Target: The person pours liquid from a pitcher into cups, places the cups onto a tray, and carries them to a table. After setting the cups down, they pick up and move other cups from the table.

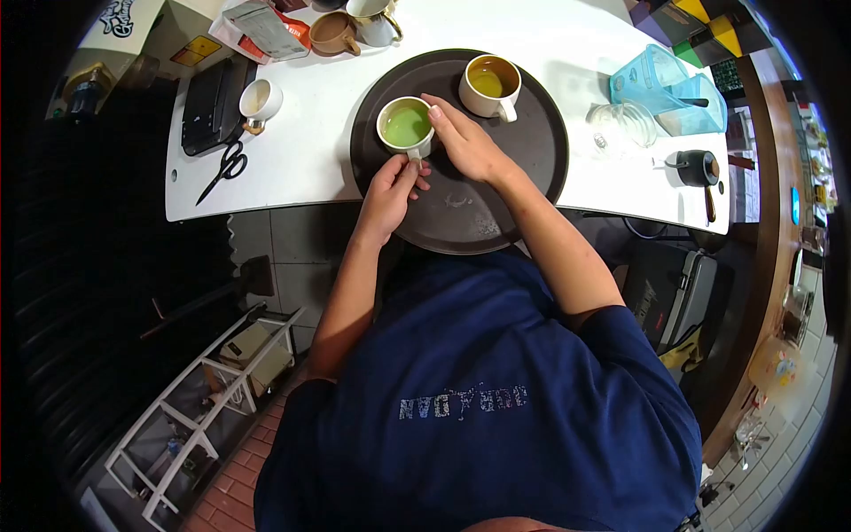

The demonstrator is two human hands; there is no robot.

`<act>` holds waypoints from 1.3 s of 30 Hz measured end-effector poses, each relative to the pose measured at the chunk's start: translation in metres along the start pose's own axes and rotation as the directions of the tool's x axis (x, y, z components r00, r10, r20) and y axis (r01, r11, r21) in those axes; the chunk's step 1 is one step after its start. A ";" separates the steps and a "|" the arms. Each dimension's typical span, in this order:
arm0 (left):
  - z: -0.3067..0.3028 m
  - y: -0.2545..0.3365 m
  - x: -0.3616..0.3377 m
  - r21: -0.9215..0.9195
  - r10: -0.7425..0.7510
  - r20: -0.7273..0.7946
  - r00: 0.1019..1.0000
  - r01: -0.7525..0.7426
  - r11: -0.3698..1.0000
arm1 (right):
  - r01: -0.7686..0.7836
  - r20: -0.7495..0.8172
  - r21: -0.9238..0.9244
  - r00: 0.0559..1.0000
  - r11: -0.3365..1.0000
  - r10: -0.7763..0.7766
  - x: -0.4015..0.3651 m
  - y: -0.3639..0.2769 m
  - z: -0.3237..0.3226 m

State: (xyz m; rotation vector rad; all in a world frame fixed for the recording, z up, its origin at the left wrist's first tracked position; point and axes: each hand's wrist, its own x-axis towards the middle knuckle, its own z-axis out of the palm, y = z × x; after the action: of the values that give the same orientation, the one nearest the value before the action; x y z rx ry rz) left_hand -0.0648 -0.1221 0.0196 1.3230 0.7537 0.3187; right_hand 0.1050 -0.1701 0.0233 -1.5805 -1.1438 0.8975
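A white cup of green liquid (pixel 406 127) stands at the left side of a round dark tray (pixel 452 217). My left hand (pixel 387 197) is closed on its handle, at the side nearest me. Against the cup's right side lies my right hand (pixel 467 146), its fingers stretched along the wall and rim; the contact is partly hidden. A second white cup with a brown inside and yellowish-green liquid (pixel 490 86) sits behind on the tray, its handle towards me and apart from both hands.
Left of the tray are a small white cup (pixel 261 100), black scissors (pixel 223 172) and a black flat device (pixel 213 106). Behind stand a brown cup (pixel 333 34) and a pouch (pixel 270 31). On the right are a blue clear container (pixel 651 84), glassware (pixel 620 129) and a black-handled pot (pixel 697 167).
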 end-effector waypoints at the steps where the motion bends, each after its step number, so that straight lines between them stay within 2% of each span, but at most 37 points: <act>1: 0.001 0.000 -0.001 -0.002 -0.002 -0.009 1.000 0.002 1.000 | -0.018 -0.015 0.021 1.000 1.000 0.018 -0.003 -0.001 -0.002; 2: 0.001 -0.001 -0.003 0.007 0.001 -0.028 1.000 -0.001 1.000 | -0.016 -0.005 0.022 1.000 1.000 0.016 -0.011 -0.002 -0.004; 4: 0.004 0.003 -0.007 0.013 0.006 -0.058 0.998 -0.005 1.000 | 0.022 -0.136 -0.057 0.990 0.998 -0.029 -0.038 -0.024 -0.013; 5: 0.006 0.007 -0.010 -0.003 0.008 -0.081 0.997 -0.009 1.000 | 0.026 -0.123 -0.057 0.992 0.998 -0.033 -0.047 -0.024 -0.019; 7: 0.008 0.007 -0.015 -0.025 0.006 -0.118 0.993 -0.010 1.000 | 0.148 -0.202 -0.034 0.968 0.988 -0.152 -0.065 -0.021 -0.038; 9: 0.005 0.005 -0.021 0.041 0.047 -0.229 0.972 -0.039 0.998 | 0.089 -0.360 -0.199 0.920 0.976 -0.157 -0.083 -0.005 -0.068; 11: 0.002 0.008 -0.026 0.038 0.011 -0.318 0.948 0.001 0.999 | 0.030 -0.500 -0.243 0.853 0.969 -0.152 -0.086 0.001 -0.085; 12: 0.000 0.008 -0.028 0.030 0.017 -0.360 0.933 -0.007 1.000 | -0.045 -0.510 -0.303 0.852 0.952 -0.122 -0.085 0.004 -0.094; 13: -0.002 0.008 -0.030 0.022 0.021 -0.403 0.915 -0.013 1.000 | -0.039 -0.501 -0.305 0.856 0.952 -0.126 -0.083 0.007 -0.099; 15: -0.005 0.005 -0.034 0.006 0.042 -0.518 0.854 -0.046 0.999 | -0.003 -0.478 -0.527 0.828 0.850 -0.293 -0.074 0.020 -0.105; 17: -0.005 0.005 -0.038 -0.021 0.026 -0.630 0.776 -0.051 0.998 | 0.034 -0.443 -0.516 0.845 0.856 -0.301 -0.065 0.032 -0.107; 19: -0.006 0.001 -0.045 -0.039 -0.012 -0.667 0.745 -0.019 0.999 | 0.061 -0.395 -0.664 0.817 0.745 -0.420 -0.054 0.036 -0.107; 21: -0.001 -0.005 -0.049 -0.062 -0.052 -0.703 0.709 0.012 0.998 | 0.072 -0.380 -0.651 0.830 0.756 -0.407 -0.045 0.044 -0.107; 23: 0.009 -0.011 -0.053 0.052 0.040 -0.779 0.626 0.002 0.999 | -0.041 -0.419 -0.680 0.841 0.732 -0.342 -0.038 0.045 -0.104; 25: 0.010 -0.025 -0.061 0.134 0.000 -0.804 0.595 0.181 0.974 | -0.031 -0.396 -0.678 0.857 0.735 -0.329 -0.035 0.048 -0.104; 28: 0.021 -0.030 -0.066 0.098 -0.058 -0.807 0.588 0.230 0.968 | -0.126 -0.390 -0.747 0.878 0.652 -0.276 -0.032 0.048 -0.105; 30: 0.028 -0.024 -0.067 -0.088 -0.251 -0.711 0.657 0.271 0.958 | -0.139 -0.404 -0.695 0.887 0.705 -0.223 -0.027 0.055 -0.107; 31: 0.027 -0.031 -0.065 -0.088 -0.248 -0.715 0.653 0.268 0.960 | -0.162 -0.420 -0.641 0.892 0.750 -0.165 -0.025 0.057 -0.107; 32: 0.024 -0.044 -0.059 -0.096 -0.226 -0.733 0.642 0.232 0.968 | -0.155 -0.417 -0.641 0.893 0.752 -0.171 -0.023 0.059 -0.107; 33: 0.025 -0.044 -0.055 -0.103 -0.206 -0.749 0.630 0.195 0.975 | -0.182 -0.420 -0.660 0.894 0.729 -0.157 -0.022 0.058 -0.107; 35: 0.025 -0.041 -0.050 -0.104 -0.224 -0.750 0.622 0.223 0.969 | -0.206 -0.424 -0.680 0.894 0.704 -0.148 -0.021 0.057 -0.108; 37: 0.015 -0.054 -0.040 -0.232 -0.236 -0.686 0.688 0.101 0.967 | -0.239 -0.416 -0.697 0.903 0.676 -0.111 -0.018 0.057 -0.109; 38: 0.017 -0.060 -0.035 -0.232 -0.232 -0.689 0.686 0.095 0.968 | -0.232 -0.413 -0.699 0.903 0.677 -0.117 -0.016 0.054 -0.111; 39: 0.025 -0.058 -0.028 -0.231 -0.246 -0.760 0.601 0.104 0.967 | -0.233 -0.407 -0.693 0.907 0.682 -0.104 -0.015 0.050 -0.111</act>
State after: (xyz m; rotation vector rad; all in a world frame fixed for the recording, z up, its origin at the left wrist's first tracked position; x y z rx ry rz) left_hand -0.0802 -0.1718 -0.0252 0.8935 1.5627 0.8188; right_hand 0.2158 -0.2204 0.0065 -2.3405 -1.1924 0.0592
